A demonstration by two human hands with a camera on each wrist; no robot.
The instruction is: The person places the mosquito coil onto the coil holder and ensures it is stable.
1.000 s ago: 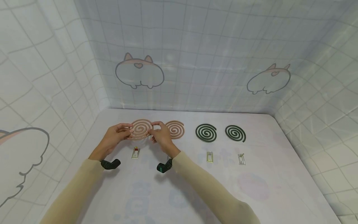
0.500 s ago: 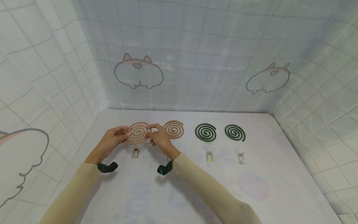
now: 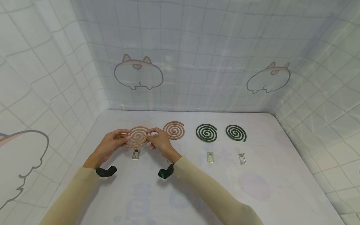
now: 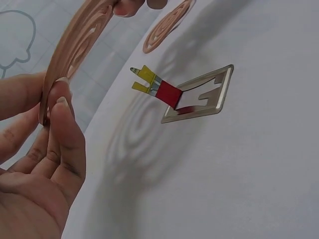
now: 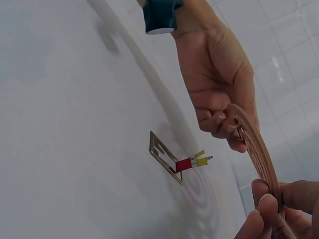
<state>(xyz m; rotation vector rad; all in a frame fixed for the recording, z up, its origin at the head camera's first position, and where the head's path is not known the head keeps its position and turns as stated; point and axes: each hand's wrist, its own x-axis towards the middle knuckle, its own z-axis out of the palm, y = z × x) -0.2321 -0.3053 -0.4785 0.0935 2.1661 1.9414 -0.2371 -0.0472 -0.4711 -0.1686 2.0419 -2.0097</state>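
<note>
A brown spiral coil (image 3: 137, 137) is held up off the table, pinched at its left edge by the left hand (image 3: 109, 144) and at its right edge by the right hand (image 3: 162, 142). In the left wrist view the coil (image 4: 75, 47) is seen nearly edge-on between thumb and fingers of the left hand (image 4: 42, 154). Below it lies a small metal stand (image 4: 224, 89) with a raised red and yellow tab (image 4: 168, 93). The right wrist view shows the coil (image 5: 259, 152) above the same stand (image 5: 162, 158), with the right hand (image 5: 217, 79) gripping the far end.
Right of the held coil lies another brown coil (image 3: 174, 130), then two dark green coils (image 3: 206, 133) (image 3: 236, 133). Nearer the person are a yellowish stand (image 3: 210, 157) and a silvery stand (image 3: 242, 159). Another stand is mostly hidden by the right wrist. Tiled-pattern cloth walls surround the table.
Both hands have moved the brown coil toward the person and slightly left, so it now appears just above the red-tabbed stand. The other coils and stands have stayed in place.
</note>
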